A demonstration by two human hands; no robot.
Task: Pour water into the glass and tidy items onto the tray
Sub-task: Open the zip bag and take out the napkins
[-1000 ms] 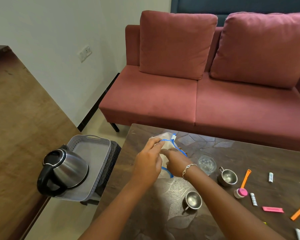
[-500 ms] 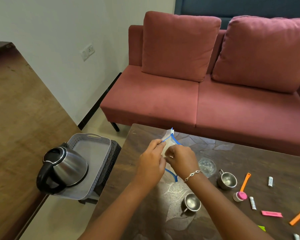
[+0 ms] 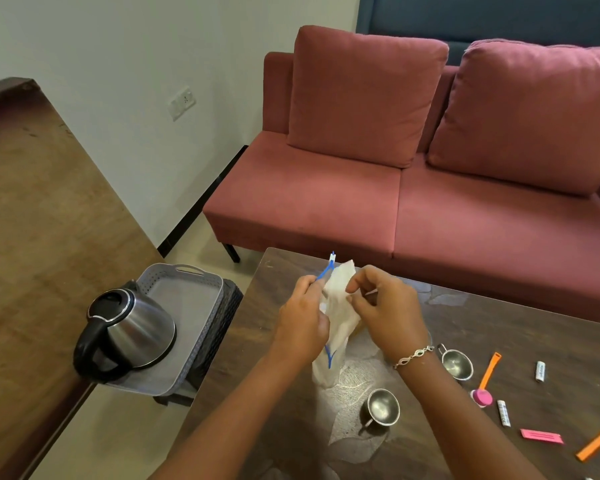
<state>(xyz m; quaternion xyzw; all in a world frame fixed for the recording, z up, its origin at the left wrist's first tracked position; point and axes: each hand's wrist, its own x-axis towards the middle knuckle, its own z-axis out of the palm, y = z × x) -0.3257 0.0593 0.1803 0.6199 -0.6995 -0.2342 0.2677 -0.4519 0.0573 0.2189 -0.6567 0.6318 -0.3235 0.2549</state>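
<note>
The clear blue-edged bag (image 3: 340,306), flat on the table (image 3: 499,341) a second ago, is now raised upright between both hands, the left hand (image 3: 302,327) pinching its blue zip edge, the right hand (image 3: 385,313) gripping the top opposite.

A dusty-red sofa (image 3: 309,209) is standing on thin dark legs against a white wall (image 3: 118,46), with two matching cushions (image 3: 361,95) leaning on its back and a dark blue panel (image 3: 482,15) rising behind it. A white socket (image 3: 182,102) is sitting on the wall above a black skirting (image 3: 201,202). Pale floor (image 3: 194,252) is showing between a brown wooden surface (image 3: 32,220) at the left and a dark wooden table (image 3: 499,334), whose top is catching a soft sheen.
</note>
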